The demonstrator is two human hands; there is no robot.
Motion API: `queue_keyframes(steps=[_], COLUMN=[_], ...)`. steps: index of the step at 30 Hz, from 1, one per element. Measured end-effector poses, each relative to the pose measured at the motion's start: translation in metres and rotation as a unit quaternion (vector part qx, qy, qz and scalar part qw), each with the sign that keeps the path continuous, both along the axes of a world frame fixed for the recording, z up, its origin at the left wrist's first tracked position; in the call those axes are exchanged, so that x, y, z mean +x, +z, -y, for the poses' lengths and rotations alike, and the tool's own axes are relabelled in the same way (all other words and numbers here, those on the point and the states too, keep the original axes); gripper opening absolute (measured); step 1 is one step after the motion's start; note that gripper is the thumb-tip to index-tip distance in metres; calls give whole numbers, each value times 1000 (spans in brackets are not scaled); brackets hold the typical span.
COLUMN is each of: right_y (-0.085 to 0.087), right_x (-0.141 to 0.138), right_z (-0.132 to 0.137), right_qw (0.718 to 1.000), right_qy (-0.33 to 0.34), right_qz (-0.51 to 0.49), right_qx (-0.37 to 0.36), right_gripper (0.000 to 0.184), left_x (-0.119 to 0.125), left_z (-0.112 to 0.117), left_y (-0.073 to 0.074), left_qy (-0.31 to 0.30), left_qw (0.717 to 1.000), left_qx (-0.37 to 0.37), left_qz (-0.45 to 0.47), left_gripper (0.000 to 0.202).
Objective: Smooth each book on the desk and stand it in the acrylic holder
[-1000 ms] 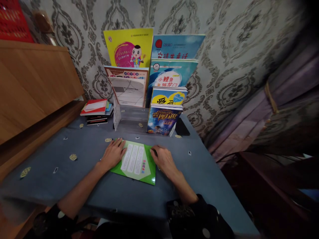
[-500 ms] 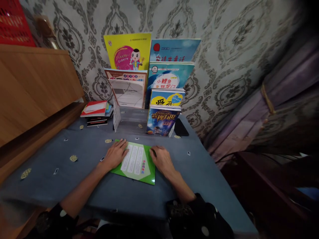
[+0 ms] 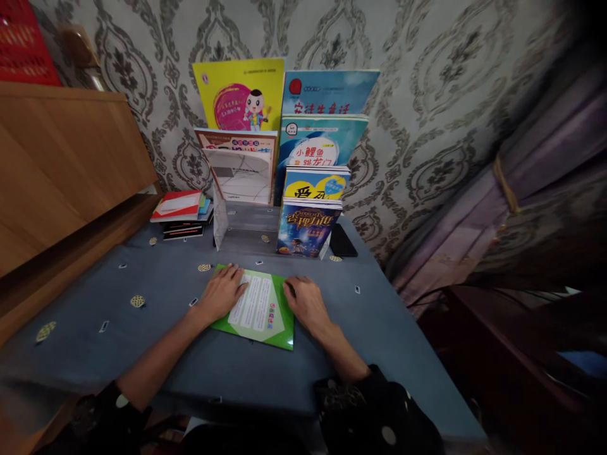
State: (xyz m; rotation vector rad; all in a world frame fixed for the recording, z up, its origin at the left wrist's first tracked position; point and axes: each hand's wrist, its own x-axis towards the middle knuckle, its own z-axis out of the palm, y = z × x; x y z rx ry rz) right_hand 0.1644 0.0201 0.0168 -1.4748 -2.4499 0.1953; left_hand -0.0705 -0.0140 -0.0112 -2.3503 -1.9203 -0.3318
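Green book (image 3: 258,309) is lying flat on the blue-gray counter (image 3: 374,366), just in front of a clear display stand (image 3: 246,243) full of children's books (image 3: 306,230). Left hand (image 3: 222,296) is open, palm down over its left side. Right hand (image 3: 306,304) is kinda curled at the right edge, can't tell if it's actually gripping.

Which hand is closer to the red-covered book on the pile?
The left. The left hand rests on the green book, with the red-covered book farther back and to its left. The right hand is at the green book's right edge, farther away.
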Motion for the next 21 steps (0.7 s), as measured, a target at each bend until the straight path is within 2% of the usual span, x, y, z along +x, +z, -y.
queue_keyframes(steps=[7,17,21], right_y=[-2,-1,0], right_x=[1,1,0], right_z=[0,0,0], right_qw=[1000,1000,1000], right_qy=[-2,-5,-5], right_qz=[-8,-14,-14], right_qx=[2,-8,-10], right_gripper=[25,24,25], left_x=[2,6,3], left_z=[-1,-4,-5], left_y=[0,-1,-5], left_qy=[-28,-29,-62], left_qw=[999,1000,998], left_qx=[-16,13,0], left_qz=[4,4,23], left_gripper=[49,46,50])
